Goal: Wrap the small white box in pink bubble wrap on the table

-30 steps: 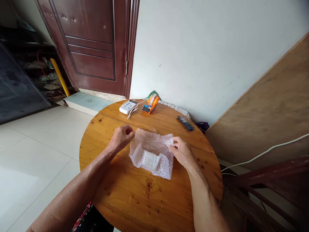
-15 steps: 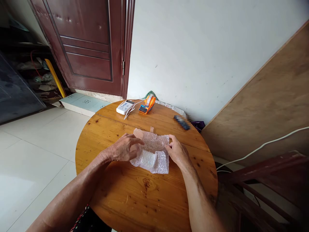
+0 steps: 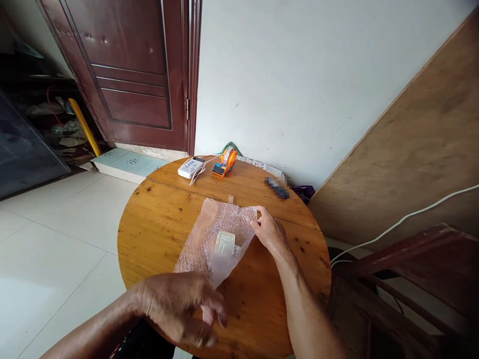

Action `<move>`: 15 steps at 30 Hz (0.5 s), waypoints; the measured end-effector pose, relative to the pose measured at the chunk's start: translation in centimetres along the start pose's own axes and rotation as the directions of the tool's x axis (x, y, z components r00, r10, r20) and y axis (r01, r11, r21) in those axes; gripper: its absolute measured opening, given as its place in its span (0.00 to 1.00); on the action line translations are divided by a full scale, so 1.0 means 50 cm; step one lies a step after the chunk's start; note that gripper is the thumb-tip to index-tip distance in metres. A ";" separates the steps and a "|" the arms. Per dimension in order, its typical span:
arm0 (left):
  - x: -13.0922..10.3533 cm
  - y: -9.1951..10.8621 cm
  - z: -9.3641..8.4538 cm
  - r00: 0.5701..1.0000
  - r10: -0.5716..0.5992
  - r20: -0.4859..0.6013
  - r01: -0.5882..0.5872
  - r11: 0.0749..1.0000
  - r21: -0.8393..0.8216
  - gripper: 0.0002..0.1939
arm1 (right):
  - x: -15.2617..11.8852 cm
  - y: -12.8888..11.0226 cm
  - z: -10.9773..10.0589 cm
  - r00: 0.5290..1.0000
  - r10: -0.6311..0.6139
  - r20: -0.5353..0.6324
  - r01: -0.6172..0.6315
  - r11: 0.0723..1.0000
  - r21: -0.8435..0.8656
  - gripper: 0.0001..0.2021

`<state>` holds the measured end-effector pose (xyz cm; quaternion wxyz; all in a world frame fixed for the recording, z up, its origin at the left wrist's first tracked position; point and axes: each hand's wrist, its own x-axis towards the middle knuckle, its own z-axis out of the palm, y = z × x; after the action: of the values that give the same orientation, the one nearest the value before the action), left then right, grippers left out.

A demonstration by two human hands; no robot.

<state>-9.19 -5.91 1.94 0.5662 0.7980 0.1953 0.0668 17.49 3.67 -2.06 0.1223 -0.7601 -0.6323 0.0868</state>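
Note:
A sheet of bubble wrap (image 3: pixel 202 227) lies spread on the round wooden table, its near end partly hidden behind my left hand. On it rests a small cream-coloured box (image 3: pixel 226 237) with printed text, its lower part under a fold of the wrap. My right hand (image 3: pixel 270 230) pinches the wrap's far right corner between thumb and fingers. Closer to me, over the near part of the table, my left hand (image 3: pixel 183 304) has its fingers bent and apart, and I see nothing between them.
At the table's (image 3: pixel 149 214) far edge are a white device (image 3: pixel 190 168) with a cable and an orange tape dispenser (image 3: pixel 225 163). A dark, blurred-out object (image 3: pixel 277 188) lies at the far right. A bit of tape (image 3: pixel 231 199) sits just beyond the wrap.
The folded wrap has been opened toward me, baring the printed box. My left hand has moved from the wrap's left side toward my body. My right hand stays at the corner.

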 end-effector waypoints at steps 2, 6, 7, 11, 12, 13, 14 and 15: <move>0.009 -0.002 -0.010 0.976 -0.053 -0.212 0.026 0.991 -0.128 0.08 | 0.001 0.001 0.000 1.000 -0.001 -0.002 0.001 1.000 0.007 0.24; 0.016 -0.023 -0.047 0.622 -0.164 -0.766 -0.002 0.977 -0.211 0.13 | 0.002 0.003 0.001 1.000 -0.006 -0.001 0.006 0.999 0.034 0.23; 0.015 -0.033 -0.051 0.545 -0.181 -0.819 0.037 0.981 -0.192 0.14 | 0.002 0.002 0.001 1.000 -0.010 -0.006 0.010 0.999 0.042 0.23; 0.018 -0.061 -0.029 0.659 -0.194 -0.727 0.318 0.947 0.036 0.16 | 0.002 0.000 0.006 0.999 -0.038 -0.030 0.041 0.996 0.076 0.25; 0.021 -0.060 -0.016 0.695 -0.181 -0.696 0.360 0.926 0.118 0.15 | 0.002 0.000 0.007 0.998 -0.045 -0.032 0.048 0.995 0.084 0.26; 0.026 -0.056 -0.001 0.733 -0.146 -0.665 0.362 0.910 0.200 0.15 | 0.002 0.000 0.008 0.998 -0.051 -0.033 0.054 0.994 0.090 0.26; 0.031 -0.050 0.013 0.769 -0.083 -0.634 0.331 0.900 0.284 0.14 | 0.002 0.000 0.008 0.998 -0.055 -0.030 0.057 0.994 0.095 0.25; 0.037 -0.042 0.027 0.825 0.018 -0.565 0.242 0.892 0.381 0.13 | 0.002 0.001 0.008 0.998 -0.056 -0.026 0.058 0.993 0.098 0.25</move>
<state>-7.56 -5.82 -0.69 0.2944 0.8367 0.4084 0.2154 17.45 3.78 -2.45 0.1696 -0.7357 -0.6471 0.1059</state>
